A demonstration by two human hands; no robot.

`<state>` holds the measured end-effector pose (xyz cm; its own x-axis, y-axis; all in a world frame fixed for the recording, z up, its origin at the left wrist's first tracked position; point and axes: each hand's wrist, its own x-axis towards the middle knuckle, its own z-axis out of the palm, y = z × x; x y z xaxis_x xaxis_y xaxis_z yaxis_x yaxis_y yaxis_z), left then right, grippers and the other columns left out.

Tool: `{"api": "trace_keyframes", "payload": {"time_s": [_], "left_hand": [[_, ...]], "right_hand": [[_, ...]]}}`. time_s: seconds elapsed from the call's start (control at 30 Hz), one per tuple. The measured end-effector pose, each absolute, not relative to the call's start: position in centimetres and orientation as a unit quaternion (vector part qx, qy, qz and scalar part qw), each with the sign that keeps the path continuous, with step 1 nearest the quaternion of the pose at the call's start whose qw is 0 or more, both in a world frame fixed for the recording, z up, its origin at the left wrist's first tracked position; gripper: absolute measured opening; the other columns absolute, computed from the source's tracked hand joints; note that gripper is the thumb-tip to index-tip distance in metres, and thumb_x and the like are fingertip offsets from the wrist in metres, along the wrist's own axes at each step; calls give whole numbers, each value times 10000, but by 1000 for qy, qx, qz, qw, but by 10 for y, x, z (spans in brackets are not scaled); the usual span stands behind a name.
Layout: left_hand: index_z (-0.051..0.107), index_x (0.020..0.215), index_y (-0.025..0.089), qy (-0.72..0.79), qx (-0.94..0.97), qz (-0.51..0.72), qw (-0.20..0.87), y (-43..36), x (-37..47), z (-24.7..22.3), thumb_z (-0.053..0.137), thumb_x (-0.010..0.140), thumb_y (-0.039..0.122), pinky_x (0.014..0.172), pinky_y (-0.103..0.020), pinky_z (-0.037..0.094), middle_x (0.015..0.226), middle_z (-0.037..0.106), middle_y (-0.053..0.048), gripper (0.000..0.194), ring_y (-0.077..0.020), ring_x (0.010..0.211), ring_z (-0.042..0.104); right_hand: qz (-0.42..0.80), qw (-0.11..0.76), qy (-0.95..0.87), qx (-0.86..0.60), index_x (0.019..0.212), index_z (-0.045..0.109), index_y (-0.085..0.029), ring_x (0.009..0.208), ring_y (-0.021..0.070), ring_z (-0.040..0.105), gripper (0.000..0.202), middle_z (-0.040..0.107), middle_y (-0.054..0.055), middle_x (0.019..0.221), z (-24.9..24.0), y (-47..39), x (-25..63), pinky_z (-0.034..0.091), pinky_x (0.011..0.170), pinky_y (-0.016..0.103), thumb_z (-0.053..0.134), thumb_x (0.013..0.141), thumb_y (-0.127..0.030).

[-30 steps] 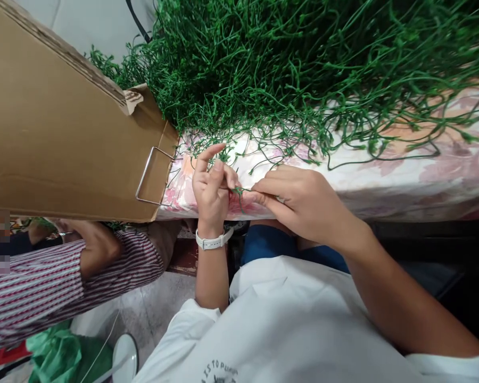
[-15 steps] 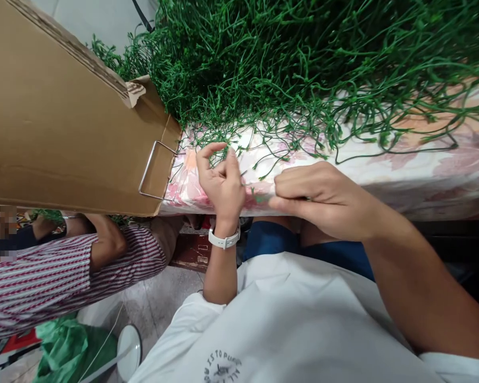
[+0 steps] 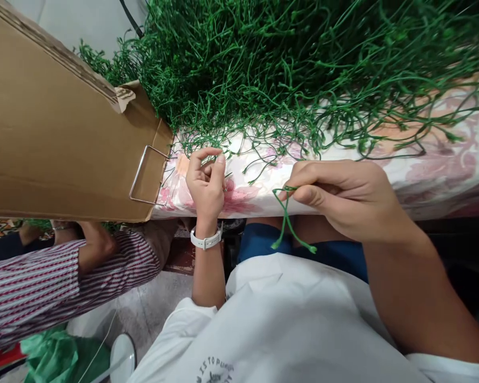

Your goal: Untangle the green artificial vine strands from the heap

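Note:
In my right hand (image 3: 343, 197), the thumb and forefinger pinch a thin green artificial stem (image 3: 286, 218). It loops at the fingertips, and its two budded ends hang down over my lap. My left hand (image 3: 205, 183) is raised above the table's near edge with its fingers curled in and the thumb close to them. Whatever it may hold is hidden in the curl. Just beyond both hands, loose green stems (image 3: 263, 159) lie on the flowered tablecloth (image 3: 239, 199), thinning out from a large heap of the same stems (image 3: 239, 58).
A big cardboard box (image 3: 64, 133) stands at the left, with a bent metal wire frame (image 3: 139, 173) by its edge. Behind it sits another person in a striped garment (image 3: 115, 266). A green bag (image 3: 59, 354) and a round white base (image 3: 123, 356) are on the floor.
My right hand has moved slightly right, and the stem in its pinch now hangs in plain view instead of blurred. My left hand has shifted a little left and down, still curled.

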<state>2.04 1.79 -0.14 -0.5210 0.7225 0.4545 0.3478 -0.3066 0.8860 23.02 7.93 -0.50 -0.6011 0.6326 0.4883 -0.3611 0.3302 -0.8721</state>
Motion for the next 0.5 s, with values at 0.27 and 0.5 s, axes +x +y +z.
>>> {"api": "trace_keyframes", "payload": {"time_s": [0.27, 0.5], "left_hand": [[691, 924, 206, 513, 402, 721, 237, 15, 19, 5, 747, 897, 406, 383, -170, 240, 515, 426, 85, 209, -53, 402, 314], [665, 868, 207, 378, 290, 814, 331, 4, 6, 22, 475, 1034, 357, 388, -184, 198, 508, 154, 96, 294, -80, 403, 57]], "right_hand": [[365, 509, -735, -259, 1046, 798, -241, 804, 205, 623, 263, 696, 78, 879, 20, 102, 230, 473, 750, 367, 652, 975, -448], [151, 448, -766, -436, 1531, 516, -116, 1351, 417, 518, 684, 522, 297, 1386, 24, 117, 236, 461, 1046, 561, 413, 1027, -567]]}}
